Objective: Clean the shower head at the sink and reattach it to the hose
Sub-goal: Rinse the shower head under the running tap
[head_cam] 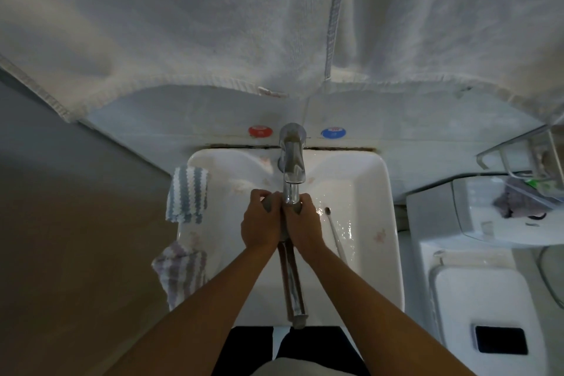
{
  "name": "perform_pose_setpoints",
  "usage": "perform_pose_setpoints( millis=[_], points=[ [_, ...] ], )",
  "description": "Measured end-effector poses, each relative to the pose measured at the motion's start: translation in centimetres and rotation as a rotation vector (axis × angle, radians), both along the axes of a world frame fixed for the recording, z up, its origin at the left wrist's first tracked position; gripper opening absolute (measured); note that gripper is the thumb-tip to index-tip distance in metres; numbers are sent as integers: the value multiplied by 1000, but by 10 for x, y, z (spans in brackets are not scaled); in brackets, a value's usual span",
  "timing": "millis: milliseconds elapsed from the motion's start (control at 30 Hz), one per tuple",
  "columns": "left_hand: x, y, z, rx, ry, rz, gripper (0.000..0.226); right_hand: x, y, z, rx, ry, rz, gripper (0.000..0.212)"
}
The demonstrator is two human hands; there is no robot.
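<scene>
The chrome shower head lies lengthwise over the white sink, its handle reaching past the front rim. Its round head end sits under the tap spout, mostly hidden by my hands. My left hand and my right hand both grip the head end, side by side, thumbs on top. A toothbrush rests in the wet basin just right of my right hand. No hose is in view.
A blue-and-white striped cloth and a purple striped cloth hang over the sink's left rim. Red and blue knobs flank the tap. Towels hang above. A white appliance and a wire rack stand at the right.
</scene>
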State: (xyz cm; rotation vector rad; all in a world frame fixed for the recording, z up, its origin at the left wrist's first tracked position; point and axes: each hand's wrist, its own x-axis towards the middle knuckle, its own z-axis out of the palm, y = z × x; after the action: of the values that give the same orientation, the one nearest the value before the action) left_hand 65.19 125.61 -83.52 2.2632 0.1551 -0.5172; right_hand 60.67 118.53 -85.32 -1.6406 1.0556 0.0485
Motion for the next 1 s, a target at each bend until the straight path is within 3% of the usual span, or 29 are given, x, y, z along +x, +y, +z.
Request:
perform_pose_setpoints(
  millis=[167, 267, 433, 567, 733, 867, 1000],
  points=[
    [3, -9, -2, -62, 90, 133, 35, 7, -2, 0, -95, 55, -32, 21],
    [8, -13, -2, -106, 152, 205, 35, 11, -4, 2, -44, 28, -104, 26],
    [2, -5, -4, -301, 214, 63, 38, 7, -7, 3, 114, -53, -70, 46],
    [2, -2, -1, -270, 171, 77, 26, 4, -7, 3, 144, -80, -74, 31],
    [6, -3, 0, -275, 252, 122, 34, 5, -3, 6, 179, -96, -100, 22],
    [10, 6, 1, -444, 327, 49, 42, -2, -17, 7, 240, -187, -9, 34],
    [5, 9, 2, -441, 266, 63, 38, -4, -15, 1, 157, -196, -61, 27]
  ],
)
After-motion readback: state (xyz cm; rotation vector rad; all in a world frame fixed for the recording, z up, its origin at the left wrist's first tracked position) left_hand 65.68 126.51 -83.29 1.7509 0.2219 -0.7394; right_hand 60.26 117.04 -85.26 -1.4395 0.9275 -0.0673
